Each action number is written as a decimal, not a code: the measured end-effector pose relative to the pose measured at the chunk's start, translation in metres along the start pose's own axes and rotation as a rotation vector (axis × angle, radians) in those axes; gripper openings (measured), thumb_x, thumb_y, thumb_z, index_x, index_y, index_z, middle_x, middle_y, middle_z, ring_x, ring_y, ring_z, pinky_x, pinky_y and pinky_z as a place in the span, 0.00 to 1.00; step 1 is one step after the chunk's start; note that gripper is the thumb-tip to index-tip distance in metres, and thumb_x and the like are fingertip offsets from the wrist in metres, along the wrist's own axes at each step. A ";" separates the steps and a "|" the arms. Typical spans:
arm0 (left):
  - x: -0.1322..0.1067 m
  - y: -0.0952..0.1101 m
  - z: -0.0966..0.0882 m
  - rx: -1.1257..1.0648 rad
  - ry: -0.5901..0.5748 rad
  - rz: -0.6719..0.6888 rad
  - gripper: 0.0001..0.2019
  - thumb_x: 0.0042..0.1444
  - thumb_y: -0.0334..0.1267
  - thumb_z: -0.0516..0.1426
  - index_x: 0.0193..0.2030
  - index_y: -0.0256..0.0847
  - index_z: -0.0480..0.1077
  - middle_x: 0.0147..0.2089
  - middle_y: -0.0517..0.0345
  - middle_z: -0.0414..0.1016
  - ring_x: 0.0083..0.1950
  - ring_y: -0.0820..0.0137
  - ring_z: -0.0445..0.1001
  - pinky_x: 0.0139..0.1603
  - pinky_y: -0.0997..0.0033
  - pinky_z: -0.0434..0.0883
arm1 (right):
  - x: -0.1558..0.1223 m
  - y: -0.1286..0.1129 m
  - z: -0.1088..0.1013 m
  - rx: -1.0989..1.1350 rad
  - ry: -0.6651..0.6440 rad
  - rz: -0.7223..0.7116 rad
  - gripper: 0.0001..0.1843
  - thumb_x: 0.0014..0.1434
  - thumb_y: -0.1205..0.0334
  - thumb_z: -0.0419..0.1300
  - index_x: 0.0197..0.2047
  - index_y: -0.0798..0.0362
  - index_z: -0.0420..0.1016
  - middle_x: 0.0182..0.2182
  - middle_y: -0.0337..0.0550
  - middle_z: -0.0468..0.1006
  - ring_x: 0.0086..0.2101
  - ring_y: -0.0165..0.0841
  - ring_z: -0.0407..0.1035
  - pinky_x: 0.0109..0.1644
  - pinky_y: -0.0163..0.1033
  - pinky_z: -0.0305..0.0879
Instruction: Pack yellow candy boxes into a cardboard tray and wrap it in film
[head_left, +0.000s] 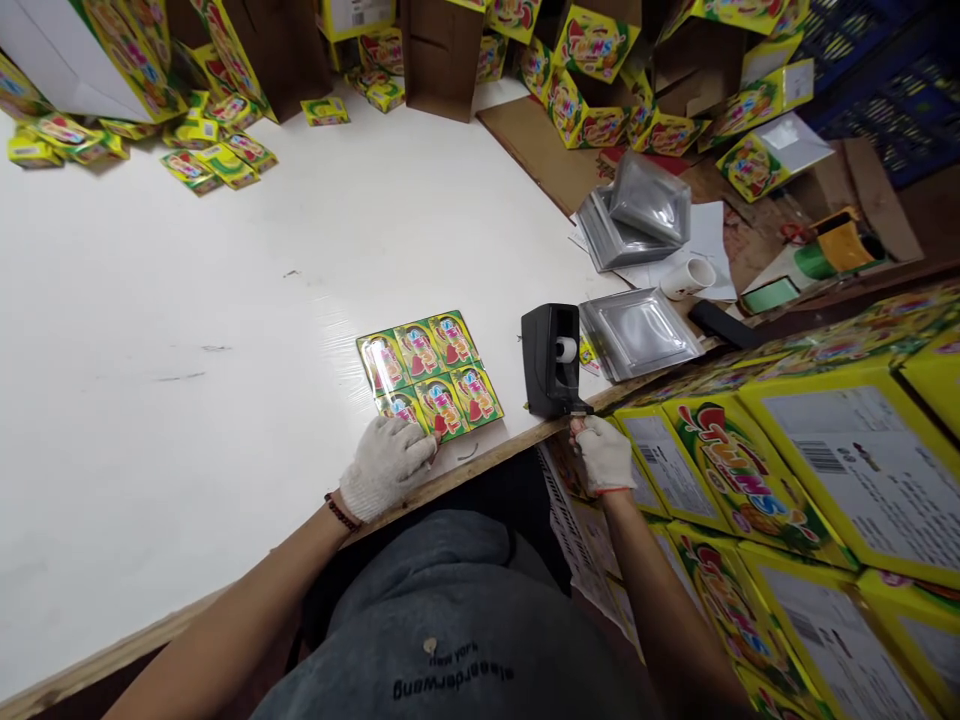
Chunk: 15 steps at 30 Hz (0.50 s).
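My left hand (386,465), in a white knit glove, holds the near left corner of a pack of small boxes (437,392). The boxes lie flat side by side in two rows, yellow and green with fruit pictures, under a shiny clear cover. To their right stands a black tape dispenser (546,370) with a small roll of tape (566,350) in it. At the dispenser's near end, over the table edge, my gloved right hand (604,453) is closed in a pinch on the tape's end; the strip itself is hardly visible.
Clear plastic covers (641,332) are stacked right of the dispenser, near a white cup (688,277). Small loose boxes (221,165) and larger cartons (442,60) line the table's far side. Big printed cartons (750,470) are piled close on my right, beyond the wooden table edge (480,460).
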<state>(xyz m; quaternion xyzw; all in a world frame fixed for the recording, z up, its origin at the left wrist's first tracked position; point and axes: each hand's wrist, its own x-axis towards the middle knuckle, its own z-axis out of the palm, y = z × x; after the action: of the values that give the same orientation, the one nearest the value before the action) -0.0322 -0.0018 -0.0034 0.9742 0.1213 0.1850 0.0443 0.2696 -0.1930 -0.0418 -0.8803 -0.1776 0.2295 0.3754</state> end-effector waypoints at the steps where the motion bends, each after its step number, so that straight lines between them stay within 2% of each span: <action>1: 0.000 0.001 0.000 -0.005 -0.003 -0.002 0.04 0.61 0.32 0.56 0.37 0.41 0.73 0.28 0.57 0.70 0.30 0.67 0.64 0.31 0.65 0.52 | 0.003 0.000 -0.003 -0.050 0.004 -0.020 0.18 0.47 0.45 0.59 0.23 0.52 0.71 0.19 0.38 0.70 0.24 0.31 0.62 0.29 0.37 0.54; 3: -0.001 0.002 0.001 -0.016 -0.009 -0.002 0.04 0.61 0.33 0.56 0.36 0.41 0.72 0.29 0.57 0.71 0.31 0.66 0.64 0.31 0.65 0.53 | 0.003 0.003 -0.006 -0.133 0.001 -0.023 0.15 0.45 0.48 0.59 0.21 0.51 0.71 0.16 0.37 0.67 0.24 0.31 0.59 0.28 0.37 0.50; 6: -0.004 0.004 0.003 -0.035 -0.022 0.001 0.05 0.60 0.31 0.55 0.38 0.40 0.73 0.30 0.56 0.72 0.32 0.66 0.65 0.32 0.64 0.55 | -0.008 0.017 -0.004 -0.187 -0.089 0.034 0.13 0.42 0.51 0.58 0.17 0.49 0.66 0.12 0.35 0.62 0.21 0.30 0.55 0.26 0.37 0.48; 9: -0.006 0.004 0.007 -0.051 -0.049 -0.009 0.05 0.61 0.33 0.56 0.39 0.41 0.73 0.30 0.56 0.72 0.32 0.66 0.66 0.33 0.64 0.56 | -0.029 0.020 0.002 -0.165 -0.197 0.054 0.16 0.45 0.46 0.57 0.19 0.49 0.67 0.14 0.34 0.64 0.20 0.30 0.56 0.25 0.37 0.51; 11: -0.007 0.005 0.008 -0.062 -0.086 -0.029 0.05 0.61 0.34 0.56 0.37 0.42 0.74 0.31 0.56 0.73 0.33 0.66 0.66 0.34 0.63 0.56 | -0.044 0.006 0.009 -0.060 -0.299 0.019 0.19 0.48 0.42 0.58 0.23 0.50 0.69 0.17 0.35 0.67 0.22 0.31 0.59 0.27 0.37 0.55; 15: -0.007 0.005 0.007 -0.084 -0.131 -0.068 0.05 0.60 0.34 0.56 0.37 0.42 0.74 0.31 0.56 0.73 0.33 0.66 0.67 0.35 0.64 0.56 | -0.070 -0.051 0.042 0.269 -0.605 -0.082 0.22 0.52 0.39 0.61 0.25 0.50 0.69 0.21 0.37 0.69 0.25 0.31 0.62 0.31 0.37 0.61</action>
<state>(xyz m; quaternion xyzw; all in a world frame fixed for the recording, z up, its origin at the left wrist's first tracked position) -0.0342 -0.0090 -0.0118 0.9768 0.1433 0.1241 0.0991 0.1811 -0.1693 -0.0111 -0.7068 -0.2843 0.4867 0.4275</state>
